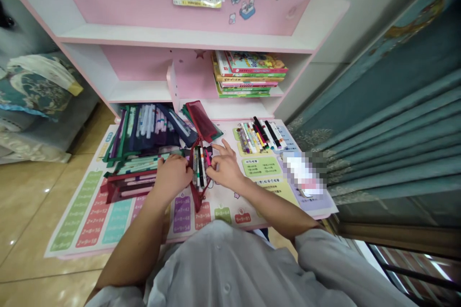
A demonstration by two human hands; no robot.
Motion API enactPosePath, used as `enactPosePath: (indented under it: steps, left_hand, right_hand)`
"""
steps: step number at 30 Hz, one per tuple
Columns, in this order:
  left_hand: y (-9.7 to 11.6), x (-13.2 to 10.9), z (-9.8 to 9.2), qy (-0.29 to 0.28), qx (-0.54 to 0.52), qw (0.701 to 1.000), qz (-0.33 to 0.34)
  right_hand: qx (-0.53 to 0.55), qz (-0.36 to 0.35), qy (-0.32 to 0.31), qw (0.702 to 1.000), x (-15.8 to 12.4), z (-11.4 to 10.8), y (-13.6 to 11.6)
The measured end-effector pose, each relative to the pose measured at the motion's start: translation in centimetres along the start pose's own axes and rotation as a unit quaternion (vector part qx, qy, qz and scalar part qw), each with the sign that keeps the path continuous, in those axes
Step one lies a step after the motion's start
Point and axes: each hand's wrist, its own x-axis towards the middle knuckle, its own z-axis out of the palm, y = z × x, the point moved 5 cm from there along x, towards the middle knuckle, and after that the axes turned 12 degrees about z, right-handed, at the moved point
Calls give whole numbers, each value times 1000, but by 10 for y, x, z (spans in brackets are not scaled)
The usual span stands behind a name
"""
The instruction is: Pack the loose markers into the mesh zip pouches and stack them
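Note:
An open dark red mesh pencil pouch (198, 200) lies on the desk between my hands, with several pens and markers (199, 167) side by side in it. My left hand (175, 171) is curled against the pouch's left edge and grips it, its fingertips partly hidden. At the right edge is my right hand (226, 169), fingers spread, with the thumb and forefinger by a bright pink pen (208, 157). Whether they touch that pen, I cannot tell. Left of my left hand sit filled pouches: a dark red one (114, 187), a green one (124, 146) and a navy one (144, 140).
Behind the open pouch lies another red mesh pouch (202, 121), over a green one. A row of markers (261, 135) and a blurred-out phone-like object (304, 174) lie to the right. Books (248, 74) are stacked on the pink shelf (187, 34). A curtain (389, 120) hangs at right.

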Motion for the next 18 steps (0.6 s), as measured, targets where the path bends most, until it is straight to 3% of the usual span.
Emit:
enactPosePath:
  steps: [5, 8, 12, 18]
  left_hand:
    - [0, 0, 1, 0, 1, 1000, -3]
    - [0, -1, 1, 8, 0, 1000, 1]
    - [1, -1, 1, 9, -2, 1000, 1]
    - [1, -1, 2, 16, -2, 1000, 1]
  right_hand:
    - [15, -28, -2, 999, -6, 3, -5]
    - [10, -16, -21, 1000, -7, 9, -5]
    - [-19, 0, 0, 1000, -2, 17, -3]
    - [-35, -38, -4, 999, 6, 26, 1]
